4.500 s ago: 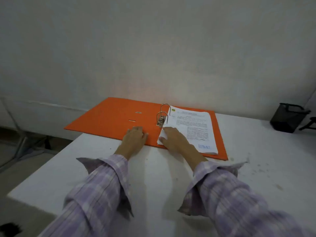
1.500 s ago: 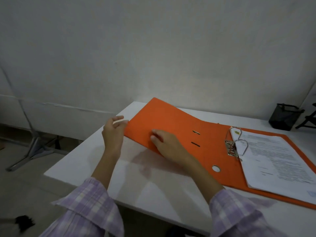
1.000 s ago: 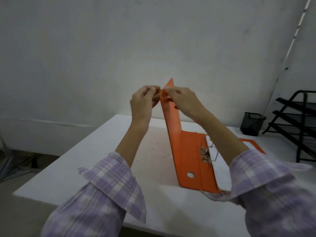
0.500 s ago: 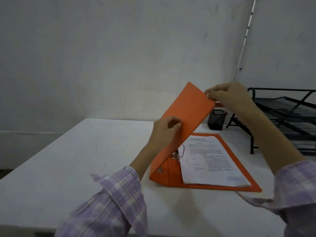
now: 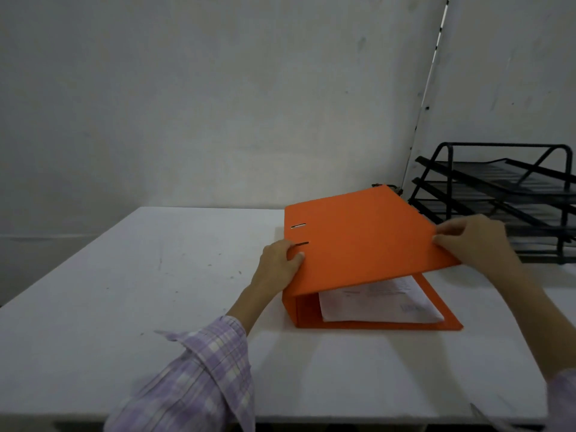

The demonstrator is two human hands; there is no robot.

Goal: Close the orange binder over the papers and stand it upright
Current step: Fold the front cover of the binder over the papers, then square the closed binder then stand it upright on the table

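Note:
The orange binder (image 5: 358, 244) lies flat on the white table (image 5: 156, 275), right of centre. Its top cover is folded down over the white papers (image 5: 380, 302) and hangs slightly raised at the right edge. The papers' near part shows in the gap. My left hand (image 5: 279, 263) grips the binder at the spine side, thumb on the cover. My right hand (image 5: 470, 241) pinches the cover's free right edge. The ring mechanism is hidden under the cover.
A black stacked wire letter tray (image 5: 505, 201) stands at the back right, close behind my right hand. A small dark object (image 5: 385, 186) peeks out behind the binder. The wall runs along the table's far edge. Bare table lies left and in front.
The cover has swung from steeply raised down to nearly flat over the papers. My right hand came down with its edge; my left hand shifted to the spine side.

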